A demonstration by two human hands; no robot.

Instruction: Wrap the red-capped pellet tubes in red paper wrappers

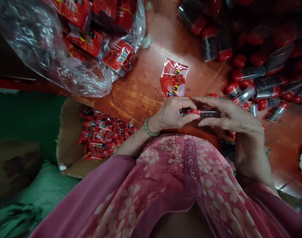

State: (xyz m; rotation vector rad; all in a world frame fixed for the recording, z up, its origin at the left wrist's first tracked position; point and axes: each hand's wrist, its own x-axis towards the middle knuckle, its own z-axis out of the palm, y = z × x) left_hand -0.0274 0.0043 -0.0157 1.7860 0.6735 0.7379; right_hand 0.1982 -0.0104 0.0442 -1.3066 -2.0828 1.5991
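Observation:
In front of my torso, both hands meet at a small clear tube [209, 114] with dark contents, lying sideways. My left hand [172, 114], a green bead bracelet at its wrist, is closed around the tube's red end; whether a red wrapper is there too, I cannot tell. My right hand [232, 115] grips the clear end between thumb and fingers. Just beyond my left hand, a few flat red printed packets [173, 86] overlap on the table. Several similar red-capped tubes [250, 72] lie heaped to the right of my right hand.
A clear plastic bag [91, 82] holding red printed packets [120, 56] sits at the upper left of the reddish wooden table [141, 86]. Below the table's left edge stands an open cardboard box [69, 132] full of small red wrapped pieces [103, 135].

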